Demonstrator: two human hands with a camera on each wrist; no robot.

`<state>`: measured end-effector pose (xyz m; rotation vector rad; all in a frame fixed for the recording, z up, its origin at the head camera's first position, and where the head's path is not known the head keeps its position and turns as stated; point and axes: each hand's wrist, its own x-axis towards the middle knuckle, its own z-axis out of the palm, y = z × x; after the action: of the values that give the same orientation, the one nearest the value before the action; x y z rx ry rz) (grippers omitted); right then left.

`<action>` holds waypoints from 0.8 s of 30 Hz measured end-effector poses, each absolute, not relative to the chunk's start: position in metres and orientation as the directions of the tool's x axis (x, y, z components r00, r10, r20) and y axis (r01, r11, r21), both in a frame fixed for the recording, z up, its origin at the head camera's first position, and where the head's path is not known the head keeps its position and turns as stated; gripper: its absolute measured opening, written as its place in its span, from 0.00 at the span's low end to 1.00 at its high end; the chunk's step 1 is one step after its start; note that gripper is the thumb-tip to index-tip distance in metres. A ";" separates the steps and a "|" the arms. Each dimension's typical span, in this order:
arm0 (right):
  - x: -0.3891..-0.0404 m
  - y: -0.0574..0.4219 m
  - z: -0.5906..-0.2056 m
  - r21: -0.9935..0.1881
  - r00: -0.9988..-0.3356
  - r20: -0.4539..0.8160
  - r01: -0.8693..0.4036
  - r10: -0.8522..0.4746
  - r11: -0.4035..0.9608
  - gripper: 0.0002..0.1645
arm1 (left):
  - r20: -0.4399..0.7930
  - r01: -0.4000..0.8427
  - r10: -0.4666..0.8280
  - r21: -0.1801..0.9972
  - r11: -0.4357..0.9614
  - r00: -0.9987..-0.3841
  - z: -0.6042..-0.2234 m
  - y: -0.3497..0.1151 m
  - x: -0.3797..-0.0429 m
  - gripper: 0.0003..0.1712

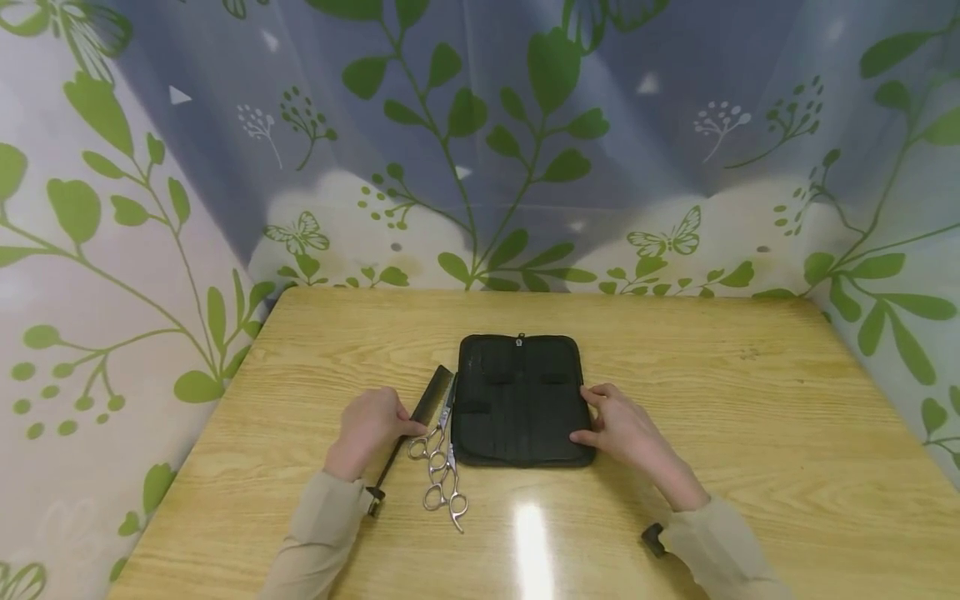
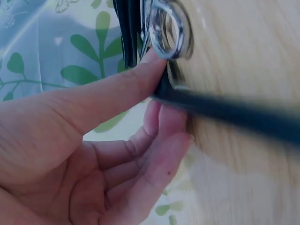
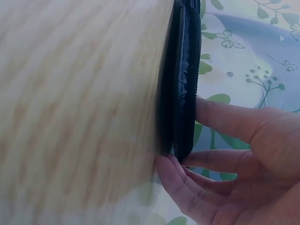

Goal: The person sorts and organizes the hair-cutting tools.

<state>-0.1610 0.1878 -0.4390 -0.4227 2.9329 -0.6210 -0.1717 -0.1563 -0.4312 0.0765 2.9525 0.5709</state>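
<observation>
A black tail comb (image 1: 434, 393) lies slanted on the left of the table, its thin tail (image 2: 234, 113) pointing back toward the person. My left hand (image 1: 367, 431) pinches it between thumb and fingers where teeth meet tail. Two pairs of silver scissors (image 1: 437, 457) lie right beside it, and one finger ring (image 2: 178, 30) shows by my thumb tip in the left wrist view. The scissors' blades rest along the left edge of an unfolded black zip case (image 1: 506, 425). At that case's right edge, my right hand (image 1: 624, 427) grips it, thumb on top and fingers at the rim.
The wooden table (image 1: 712, 367) carries all these items. A leaf-patterned curtain (image 1: 480, 167) hangs along its back and sides. Dark wrist straps (image 1: 652, 540) show below both hands.
</observation>
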 end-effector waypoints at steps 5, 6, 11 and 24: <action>-0.162 0.188 -0.439 -0.411 -0.955 -0.054 -0.245 -0.292 0.878 0.46 | -0.134 0.021 0.080 0.391 0.920 -0.988 -0.432 -0.163 -0.177 0.14; -0.162 0.189 -0.439 -0.409 -0.955 -0.052 -0.246 -0.292 0.879 0.46 | -0.138 0.020 0.082 0.401 0.916 -0.987 -0.432 -0.165 -0.178 0.14; -0.163 0.190 -0.438 -0.435 -0.954 -0.067 -0.237 -0.294 0.869 0.46 | -0.143 -0.014 0.067 0.499 0.866 -0.988 -0.432 -0.174 -0.180 0.16; -0.159 0.185 -0.427 -0.625 -0.944 0.194 -0.328 -0.266 0.708 0.25 | 0.018 0.079 0.084 0.570 0.818 -0.996 -0.410 -0.164 -0.181 0.14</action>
<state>-0.1591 0.1847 -0.4272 -0.5203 2.9856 -1.1213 -0.1810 -0.1640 -0.4097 0.1344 2.9877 0.9364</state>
